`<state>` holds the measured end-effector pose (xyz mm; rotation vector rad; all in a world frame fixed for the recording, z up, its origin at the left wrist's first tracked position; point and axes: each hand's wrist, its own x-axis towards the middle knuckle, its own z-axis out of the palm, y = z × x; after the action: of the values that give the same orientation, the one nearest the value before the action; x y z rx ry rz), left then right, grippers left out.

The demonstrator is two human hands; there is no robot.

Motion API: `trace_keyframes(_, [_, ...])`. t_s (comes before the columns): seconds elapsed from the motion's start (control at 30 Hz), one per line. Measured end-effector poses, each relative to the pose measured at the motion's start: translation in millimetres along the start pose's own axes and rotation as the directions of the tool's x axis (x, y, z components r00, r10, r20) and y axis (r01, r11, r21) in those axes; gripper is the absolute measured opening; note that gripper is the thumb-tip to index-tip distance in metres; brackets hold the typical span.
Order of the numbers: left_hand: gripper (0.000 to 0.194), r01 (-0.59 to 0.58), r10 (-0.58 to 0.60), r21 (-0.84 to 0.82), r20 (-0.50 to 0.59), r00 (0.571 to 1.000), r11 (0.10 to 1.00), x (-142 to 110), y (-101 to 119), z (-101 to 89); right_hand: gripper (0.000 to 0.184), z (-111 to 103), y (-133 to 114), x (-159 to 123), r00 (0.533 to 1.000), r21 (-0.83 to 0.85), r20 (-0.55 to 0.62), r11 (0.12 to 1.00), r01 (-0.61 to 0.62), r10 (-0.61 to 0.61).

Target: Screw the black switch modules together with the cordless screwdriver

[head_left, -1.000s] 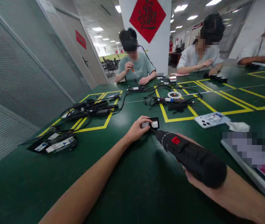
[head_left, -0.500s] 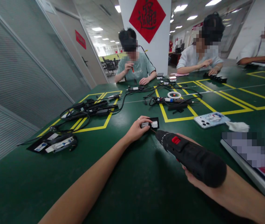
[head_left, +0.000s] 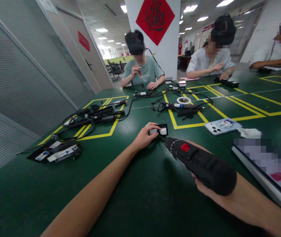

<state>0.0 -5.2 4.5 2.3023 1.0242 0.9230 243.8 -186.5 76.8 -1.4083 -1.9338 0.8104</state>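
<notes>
My left hand (head_left: pixel 147 135) is closed on a small black part with white pieces (head_left: pixel 163 131), pressing it against the green table (head_left: pixel 120 184). The part's exact kind is too small to make out. In my right hand (head_left: pixel 202 186) is a black cordless drill (head_left: pixel 199 163) with a red switch on top. My fingers wrap its handle, which the body largely hides. Its thin bit points left and ends beside the part, close to my left thumb; whether it touches cannot be made out.
Left lie black cables and tools (head_left: pixel 98 113), with a dark pouch (head_left: pixel 52 151) nearer me. Ahead are a white ring (head_left: pixel 184 100) and more cables. A phone (head_left: pixel 222 126), crumpled tissue (head_left: pixel 249 133) and laptop-like slab (head_left: pixel 261 184) are right. Several people sit across the table.
The view has shifted very slightly. Both hands, the drill and the small part keep nearly the same positions; the drill's rear end sits a touch further left and higher.
</notes>
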Motion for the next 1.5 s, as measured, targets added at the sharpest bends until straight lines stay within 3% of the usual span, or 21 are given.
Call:
trace_keyframes(0.23, [0.024, -0.047, 0.048, 0.048, -0.018, 0.999, 0.998, -1, 3, 0.1, 0.074, 12, 1, -10, 0.998, 0.034, -0.064, 0.999, -0.021, 0.023])
trace_keyframes(0.47, [0.029, -0.092, 0.097, 0.123, -0.037, 0.995, 0.988, -6, 5, -0.5, 0.078, 17, -16, -25, 0.991, -0.32, -0.048, 0.938, -0.131, 0.122])
trace_keyframes(0.6, [0.045, -0.099, 0.117, 0.201, -0.081, 0.99, 0.975, -10, 7, 1.8, 0.078, 32, -19, -15, 0.985, -0.505, -0.015, 0.849, -0.153, 0.169])
trace_keyframes(0.73, [0.059, -0.126, 0.16, 0.29, -0.099, 0.982, 0.949, -13, 11, 6.0, 0.092, 52, -20, -1, 0.981, -0.643, 0.041, 0.756, -0.119, 0.19])
trace_keyframes(0.9, [0.047, -0.168, 0.218, 0.384, -0.088, 0.972, 0.908, -15, 14, 6.8, 0.093, 63, -25, 13, 0.972, -0.564, 0.09, 0.815, -0.131, 0.219])
trace_keyframes(1.07, [0.035, -0.182, 0.236, 0.43, -0.075, 0.969, 0.884, -14, 12, 7.4, 0.079, 51, -42, 18, 0.964, -0.554, 0.143, 0.825, -0.11, 0.225])
trace_keyframes(1.2, [0.033, -0.188, 0.248, 0.451, -0.078, 0.966, 0.872, -14, 11, 9.0, 0.06, 39, -57, 44, 0.986, -0.547, -0.058, 0.821, -0.16, 0.154])
trace_keyframes(1.27, [0.032, -0.191, 0.254, 0.46, -0.079, 0.964, 0.867, -15, 11, 9.2, 0.052, 39, -54, 69, 0.991, -0.471, -0.128, 0.877, -0.095, 0.038])
trace_keyframes(1.4, [0.033, -0.193, 0.26, 0.475, -0.078, 0.962, 0.858, -17, 11, 8.6, 0.038, 51, -25, 113, 0.963, -0.304, -0.265, 0.952, -0.026, -0.058])
trace_keyframes(1.5, [0.034, -0.2, 0.267, 0.478, -0.076, 0.961, 0.855, -17, 12, 7.2, 0.034, 62, -3, 121, 0.928, -0.254, -0.361, 0.967, 0.002, -0.097])
